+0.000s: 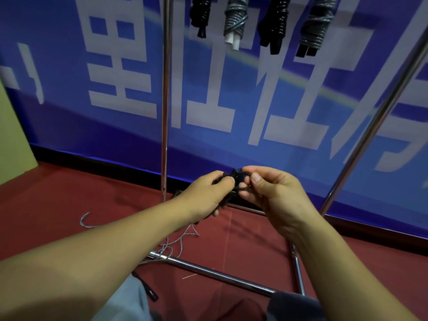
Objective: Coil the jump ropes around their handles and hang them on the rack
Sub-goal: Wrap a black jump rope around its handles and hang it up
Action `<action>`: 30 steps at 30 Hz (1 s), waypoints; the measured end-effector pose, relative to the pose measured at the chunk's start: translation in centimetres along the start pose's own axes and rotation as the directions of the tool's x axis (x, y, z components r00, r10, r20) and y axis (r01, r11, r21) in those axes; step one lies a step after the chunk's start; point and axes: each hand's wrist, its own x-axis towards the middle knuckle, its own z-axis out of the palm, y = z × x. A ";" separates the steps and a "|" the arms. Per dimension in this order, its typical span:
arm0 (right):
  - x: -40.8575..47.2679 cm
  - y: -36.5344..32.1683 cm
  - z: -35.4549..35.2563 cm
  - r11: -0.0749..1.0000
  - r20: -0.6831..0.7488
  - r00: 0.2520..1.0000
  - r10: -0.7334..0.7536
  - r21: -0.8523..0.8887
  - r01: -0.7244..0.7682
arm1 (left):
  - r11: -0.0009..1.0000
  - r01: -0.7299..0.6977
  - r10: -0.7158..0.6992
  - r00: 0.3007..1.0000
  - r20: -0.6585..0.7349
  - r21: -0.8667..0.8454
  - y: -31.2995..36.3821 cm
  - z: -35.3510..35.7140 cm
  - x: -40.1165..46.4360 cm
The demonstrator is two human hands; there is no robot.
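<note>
Fingers on both hands are pinching a black jump rope [238,180] held low in front of the rack [165,112]: left hand [208,193] wraps the coiled bundle, right hand [271,193] nips a small loop. Four wound ropes [234,22] already hang up top. Rope looks light, floppy and probably springy, so I'd grip the stiff handles. Loose grey rope [176,244] lies on the floor.

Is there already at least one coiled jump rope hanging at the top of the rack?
Yes, four coiled ropes hang in a row along the top of the rack, two black and two grey.
</note>
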 end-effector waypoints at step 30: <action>0.8 1.0 0.3 0.973 -0.107 0.994 0.017 -0.229 -0.042 | 0.968 -0.136 0.137 0.991 0.010 0.209 -0.7 0.1 0.3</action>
